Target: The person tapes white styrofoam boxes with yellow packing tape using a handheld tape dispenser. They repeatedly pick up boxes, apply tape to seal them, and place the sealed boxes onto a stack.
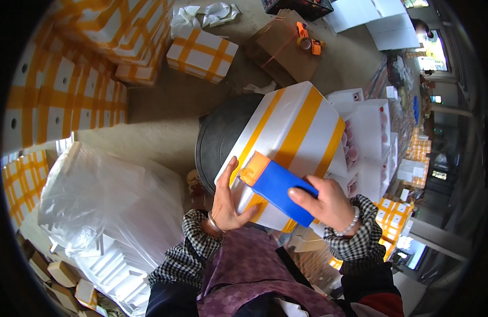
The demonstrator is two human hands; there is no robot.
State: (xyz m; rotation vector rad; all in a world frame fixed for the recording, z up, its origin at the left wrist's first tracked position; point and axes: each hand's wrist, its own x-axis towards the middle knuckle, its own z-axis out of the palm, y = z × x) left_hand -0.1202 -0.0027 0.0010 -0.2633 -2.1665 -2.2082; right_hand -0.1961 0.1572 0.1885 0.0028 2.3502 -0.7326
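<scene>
My right hand [327, 202] grips a blue and orange tape dispenser [285, 190], its toothed edge toward the upper left. Under it lies a white foam box [267, 134] with several yellow tape bands across it. My left hand [228, 200] rests with spread fingers on the near left part of the box, just left of the dispenser's orange end. The box sits on a round black stand [216, 138], partly hidden beneath it.
Taped foam boxes [81, 91] stack at the left; another [202, 53] lies on the floor. Flat cardboard [283, 47] bears an orange tape dispenser [307, 39]. Open foam boxes [368, 130] with net-wrapped fruit [351, 152] stand at the right. A large clear plastic bag [117, 194] fills the lower left.
</scene>
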